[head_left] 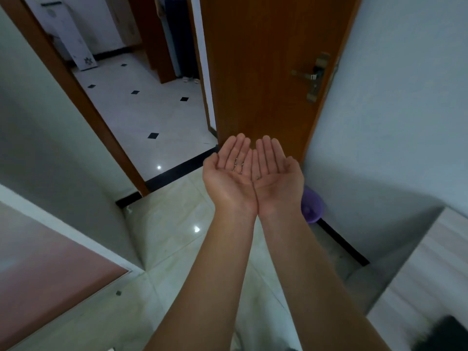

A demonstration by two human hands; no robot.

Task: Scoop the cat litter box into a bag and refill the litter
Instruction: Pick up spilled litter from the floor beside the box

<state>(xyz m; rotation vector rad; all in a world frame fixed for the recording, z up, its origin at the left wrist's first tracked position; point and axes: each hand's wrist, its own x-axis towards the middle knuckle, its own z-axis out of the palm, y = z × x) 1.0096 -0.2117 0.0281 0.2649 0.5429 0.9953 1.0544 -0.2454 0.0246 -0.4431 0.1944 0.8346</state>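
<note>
A purple basin [312, 207] lies on the tiled floor [177, 224] near a wooden door [266, 72].

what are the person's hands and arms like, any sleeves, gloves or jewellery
No gloves, rings or watch on the left hand or right hand. Both forearms are bare to the frame's edge, no sleeve in view. Tiny dark specks dot the fingers.

— Was there any writing or a brand to read?
— None. The white panel [73, 41] at the back carried a dark mark near its foot, perhaps a flower emblem, but it was too blurred to read as letters.
</note>
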